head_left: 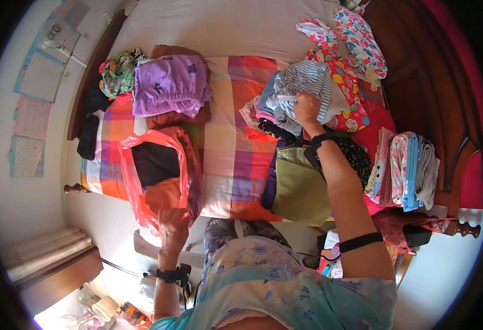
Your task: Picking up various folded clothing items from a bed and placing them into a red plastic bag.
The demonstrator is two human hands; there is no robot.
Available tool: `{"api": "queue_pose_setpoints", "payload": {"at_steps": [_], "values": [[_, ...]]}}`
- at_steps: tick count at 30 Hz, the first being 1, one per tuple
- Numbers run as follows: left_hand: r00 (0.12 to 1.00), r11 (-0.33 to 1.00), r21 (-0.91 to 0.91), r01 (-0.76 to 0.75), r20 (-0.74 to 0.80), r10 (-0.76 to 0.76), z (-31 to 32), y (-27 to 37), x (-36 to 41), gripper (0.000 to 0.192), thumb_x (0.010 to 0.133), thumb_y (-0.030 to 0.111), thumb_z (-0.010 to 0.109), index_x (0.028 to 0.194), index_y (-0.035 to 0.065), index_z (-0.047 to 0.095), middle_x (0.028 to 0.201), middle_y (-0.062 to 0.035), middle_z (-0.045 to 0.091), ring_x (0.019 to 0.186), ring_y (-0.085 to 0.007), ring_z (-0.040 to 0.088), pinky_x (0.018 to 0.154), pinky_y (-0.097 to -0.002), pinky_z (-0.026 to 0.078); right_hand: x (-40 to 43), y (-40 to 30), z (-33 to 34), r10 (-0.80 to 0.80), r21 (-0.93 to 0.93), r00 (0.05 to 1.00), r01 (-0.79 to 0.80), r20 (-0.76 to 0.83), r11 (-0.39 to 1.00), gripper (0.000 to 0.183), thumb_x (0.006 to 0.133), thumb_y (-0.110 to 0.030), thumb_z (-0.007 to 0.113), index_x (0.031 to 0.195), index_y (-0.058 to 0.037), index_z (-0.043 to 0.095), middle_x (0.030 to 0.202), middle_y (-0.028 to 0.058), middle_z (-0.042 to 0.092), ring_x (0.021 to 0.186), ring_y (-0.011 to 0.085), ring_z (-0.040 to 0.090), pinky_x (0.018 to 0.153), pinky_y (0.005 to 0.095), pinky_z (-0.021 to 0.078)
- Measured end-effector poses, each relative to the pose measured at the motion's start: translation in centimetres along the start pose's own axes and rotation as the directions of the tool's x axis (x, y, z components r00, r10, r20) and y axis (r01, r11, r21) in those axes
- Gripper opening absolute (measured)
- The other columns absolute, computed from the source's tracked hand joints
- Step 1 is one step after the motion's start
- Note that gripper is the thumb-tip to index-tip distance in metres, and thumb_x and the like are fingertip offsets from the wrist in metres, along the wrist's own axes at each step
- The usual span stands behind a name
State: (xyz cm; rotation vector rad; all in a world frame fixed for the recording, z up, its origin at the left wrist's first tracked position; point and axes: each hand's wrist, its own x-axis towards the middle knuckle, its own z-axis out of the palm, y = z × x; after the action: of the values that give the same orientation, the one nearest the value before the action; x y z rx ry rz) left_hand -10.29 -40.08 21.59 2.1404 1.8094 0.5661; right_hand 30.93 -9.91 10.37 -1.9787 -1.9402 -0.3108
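Observation:
My left hand (173, 228) grips the near rim of a red plastic bag (126, 165) on the bed's edge. Dark and orange-red cloth lies inside the bag. Reaching to the right side of the bed, my right hand (306, 108) rests at a striped garment (307, 78) on a heap of clothes, its fingers closed around a piece of pale cloth. Below that hand lies a folded olive-green cloth (299, 185). A folded purple sheet with stars (171, 82) sits on brown cloth beyond the bag.
Folded clothes (406, 169) stand in a row by the wooden headboard (423, 82). Patterned red cloth (348, 99) and a flowered pillow-like item (361, 41) lie at the upper right. A green patterned cloth (120, 74) is bunched at the left. A wooden bedpost knob (76, 188) juts out.

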Motion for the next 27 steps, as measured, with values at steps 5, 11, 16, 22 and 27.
{"api": "queue_pose_setpoints", "payload": {"at_steps": [5, 11, 16, 22, 27], "values": [[0.995, 0.994, -0.072, -0.087, -0.055, 0.083, 0.3, 2.2, 3.1, 0.018, 0.068, 0.0, 0.064, 0.084, 0.0041, 0.061, 0.076, -0.011, 0.057, 0.075, -0.0304, 0.055, 0.085, -0.0478, 0.041, 3.6, 7.8, -1.2, 0.369, 0.44, 0.93, -0.328, -0.008, 0.836, 0.021, 0.07, -0.017, 0.054, 0.078, -0.0021, 0.067, 0.083, 0.0211, 0.065, 0.084, 0.0399, 0.061, 0.075, 0.0451, 0.048], [0.963, 0.939, -0.215, -0.269, -0.068, 0.26, -1.3, 4.4, 9.3, 0.028, 0.069, 0.007, 0.07, 0.095, 0.0018, 0.061, 0.085, -0.0141, 0.06, 0.08, -0.0342, 0.056, 0.083, -0.0423, 0.045, 4.7, 1.3, -18.4, 0.558, 0.917, 0.817, -0.324, 0.147, 0.232, 0.023, 0.072, -0.003, 0.059, 0.093, 0.0054, 0.063, 0.082, 0.0067, 0.063, 0.072, 0.0148, 0.058, 0.069, 0.0252, 0.0451], [0.926, 0.795, -0.491, -0.355, -0.07, 0.37, -2.8, 11.1, 13.2, 0.078, 0.063, 0.018, 0.082, 0.128, 0.0022, 0.043, 0.112, -0.0189, 0.058, 0.103, -0.0345, 0.057, 0.091, -0.0402, 0.045, 0.7, -4.8, -31.1, 0.32, 0.964, 0.913, -0.264, 0.253, -0.009, 0.026, 0.076, 0.0, 0.06, 0.102, 0.0065, 0.062, 0.09, 0.0094, 0.066, 0.079, 0.0165, 0.063, 0.074, 0.0261, 0.0489], [0.897, 0.555, -0.775, -0.304, -0.036, 0.441, -6.8, 12.5, 13.4, 0.088, 0.071, 0.001, 0.073, 0.143, 0.003, 0.023, 0.126, -0.0167, 0.054, 0.112, -0.0252, 0.056, 0.095, -0.0325, 0.042, -6.0, -12.8, -30.6, 0.077, 0.941, 0.951, -0.308, 0.3, 0.142, 0.016, 0.082, -0.004, 0.058, 0.095, 0.005, 0.064, 0.082, 0.0019, 0.063, 0.071, 0.0079, 0.056, 0.065, 0.022, 0.0453], [0.813, 0.318, -0.913, -0.256, -0.024, 0.582, -7.9, 8.6, 11.1, 0.075, 0.071, -0.015, 0.058, 0.14, 0.0021, 0.034, 0.127, -0.0127, 0.053, 0.113, -0.0173, 0.053, 0.096, -0.0289, 0.041, -9.3, -16.3, -31.1, -0.041, 0.905, 0.916, -0.387, 0.4, 0.179, 0.015, 0.086, -0.009, 0.057, 0.093, 0.0034, 0.063, 0.078, 0.001, 0.063, 0.069, 0.0058, 0.056, 0.063, 0.0207, 0.0456]]}}
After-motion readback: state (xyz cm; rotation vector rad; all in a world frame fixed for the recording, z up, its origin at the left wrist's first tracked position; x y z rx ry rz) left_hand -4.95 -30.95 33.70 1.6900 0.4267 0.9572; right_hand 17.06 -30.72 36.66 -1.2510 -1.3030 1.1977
